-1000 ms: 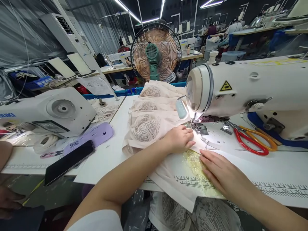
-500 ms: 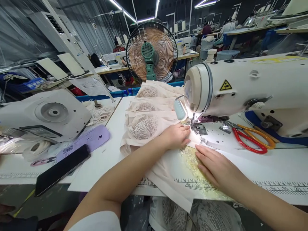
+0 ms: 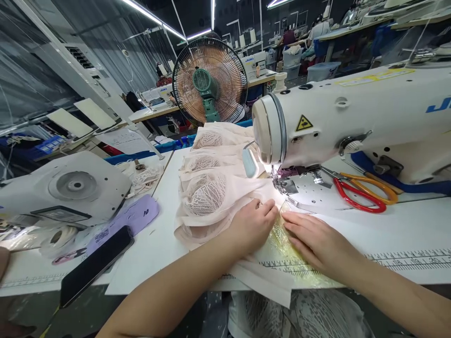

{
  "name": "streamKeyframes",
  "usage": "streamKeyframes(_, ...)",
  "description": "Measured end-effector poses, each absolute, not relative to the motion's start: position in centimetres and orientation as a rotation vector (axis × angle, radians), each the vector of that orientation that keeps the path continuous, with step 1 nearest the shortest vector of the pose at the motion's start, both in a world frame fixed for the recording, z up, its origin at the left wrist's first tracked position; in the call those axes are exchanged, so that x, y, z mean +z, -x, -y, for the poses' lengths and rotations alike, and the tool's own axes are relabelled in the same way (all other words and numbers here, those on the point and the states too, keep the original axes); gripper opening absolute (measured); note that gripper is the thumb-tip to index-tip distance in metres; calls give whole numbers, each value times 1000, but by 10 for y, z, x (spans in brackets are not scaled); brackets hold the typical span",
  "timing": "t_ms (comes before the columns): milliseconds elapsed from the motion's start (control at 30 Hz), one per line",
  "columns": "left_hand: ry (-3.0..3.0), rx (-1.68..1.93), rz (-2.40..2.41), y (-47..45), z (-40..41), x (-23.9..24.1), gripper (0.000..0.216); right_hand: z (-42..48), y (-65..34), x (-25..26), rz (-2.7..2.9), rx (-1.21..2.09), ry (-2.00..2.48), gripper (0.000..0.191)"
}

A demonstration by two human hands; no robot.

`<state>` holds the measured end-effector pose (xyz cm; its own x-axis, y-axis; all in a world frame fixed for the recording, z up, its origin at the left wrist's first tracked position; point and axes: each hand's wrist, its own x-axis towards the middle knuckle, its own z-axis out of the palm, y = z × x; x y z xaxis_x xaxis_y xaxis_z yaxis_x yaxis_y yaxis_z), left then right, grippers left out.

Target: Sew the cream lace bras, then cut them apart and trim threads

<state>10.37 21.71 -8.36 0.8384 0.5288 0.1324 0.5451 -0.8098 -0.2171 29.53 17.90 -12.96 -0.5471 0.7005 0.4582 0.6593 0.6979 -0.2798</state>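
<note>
A strip of beige bra fabric [image 3: 259, 187] runs under the presser foot [image 3: 281, 185] of a white sewing machine [image 3: 317, 122]. My left hand [image 3: 255, 223] is closed on the fabric's near edge, just in front of the foot, with fingers curled and thumb hidden. Beside it, my right hand [image 3: 313, 237] lies with its fingers stretched out, fingertips at the fabric edge and palm over shiny yellow film [image 3: 282, 237]. Lace bra cups [image 3: 206, 195] joined to the beige fabric lie left of the machine. A loose fabric tail [image 3: 268, 284] hangs over the table edge.
Red-handled scissors [image 3: 362, 197] and an orange-handled pair [image 3: 382, 188] lie right of the needle area. At left are a black phone [image 3: 95, 265], a purple tag [image 3: 141, 213] and another machine [image 3: 73, 183]. A large fan [image 3: 211, 82] stands behind the table.
My left hand has drawn back from the presser foot toward me and curled on the fabric edge. My right fingertips have come closer to it. The camera view has shifted slightly.
</note>
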Motion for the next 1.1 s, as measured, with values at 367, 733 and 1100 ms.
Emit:
streamKeyframes(367,2897,-161,981,-93,-231,-87,31,-180,-300,-129,2303,140,1030,27)
streamKeyframes(733,2947,-163,948,-93,-252,-79,27,-180,-300,-126,2312,116,1013,28)
streamKeyframes(1100,2862,-80,1003,-89,-276,-81,30,-181,-300,-127,2286,152,1024,25)
